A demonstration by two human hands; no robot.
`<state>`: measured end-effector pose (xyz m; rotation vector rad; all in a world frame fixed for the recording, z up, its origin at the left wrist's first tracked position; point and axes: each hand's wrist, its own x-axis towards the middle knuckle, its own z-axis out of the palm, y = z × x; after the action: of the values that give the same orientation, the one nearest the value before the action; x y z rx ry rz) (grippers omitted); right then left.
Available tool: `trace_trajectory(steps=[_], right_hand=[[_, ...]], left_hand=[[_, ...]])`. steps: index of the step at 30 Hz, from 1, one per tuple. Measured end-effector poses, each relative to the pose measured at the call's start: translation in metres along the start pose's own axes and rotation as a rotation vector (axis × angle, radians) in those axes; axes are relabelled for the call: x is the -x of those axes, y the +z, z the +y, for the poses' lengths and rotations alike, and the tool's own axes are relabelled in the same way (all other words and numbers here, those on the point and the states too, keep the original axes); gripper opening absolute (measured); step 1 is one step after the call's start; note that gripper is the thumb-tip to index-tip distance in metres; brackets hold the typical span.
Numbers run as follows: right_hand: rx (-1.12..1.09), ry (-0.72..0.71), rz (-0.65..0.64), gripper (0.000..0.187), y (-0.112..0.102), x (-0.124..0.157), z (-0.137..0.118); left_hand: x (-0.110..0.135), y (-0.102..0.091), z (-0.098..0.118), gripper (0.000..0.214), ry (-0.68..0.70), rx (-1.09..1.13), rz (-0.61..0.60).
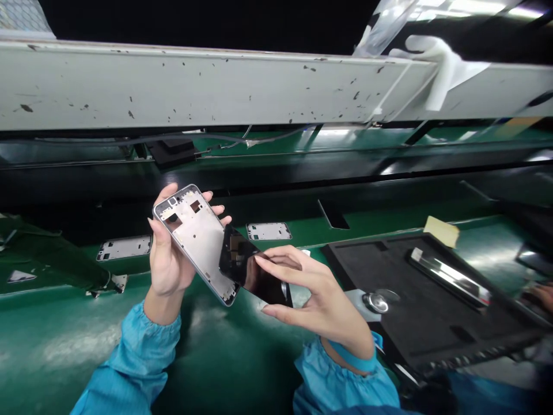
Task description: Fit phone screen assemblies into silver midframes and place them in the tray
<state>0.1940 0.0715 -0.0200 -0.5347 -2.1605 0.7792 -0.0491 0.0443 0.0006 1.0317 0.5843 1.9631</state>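
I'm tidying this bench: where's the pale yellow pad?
The pale yellow pad is on the right of the head view, at the far edge of the black mat, beyond the long silver object.

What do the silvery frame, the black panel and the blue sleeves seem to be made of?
Silvery frame: probably metal, satin-finished, judging by its soft grey sheen. Black panel: likely glass, or glossy plastic; its dark face shows reflections. Blue sleeves: apparently thin cloth, perhaps synthetic, with creases and gathered cuffs.
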Motion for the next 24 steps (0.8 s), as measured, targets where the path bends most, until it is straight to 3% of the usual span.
trace_trajectory(steps=[6,11,16,24], right_hand=[[-0.116,-0.051,0.106,0.067,0.025,-0.013,0.002],[-0.212,0.023,0.158,0.070,0.029,-0.016,0.010],[-0.229,-0.022,0.070,0.069,0.023,-0.015,0.014],[-0.313,0.033,0.186,0.074,0.055,-0.025,0.014]], left_hand=[[0.003,-0.007,-0.006,0.051,0.002,-0.174,-0.115],[-0.007,-0.014,-0.003,0.041,0.120,-0.138,-0.077],[-0.013,-0.017,0.002,0.046,0.140,-0.112,-0.056],[-0.009,-0.016,-0.013,0.051,0.119,-0.205,-0.049]])
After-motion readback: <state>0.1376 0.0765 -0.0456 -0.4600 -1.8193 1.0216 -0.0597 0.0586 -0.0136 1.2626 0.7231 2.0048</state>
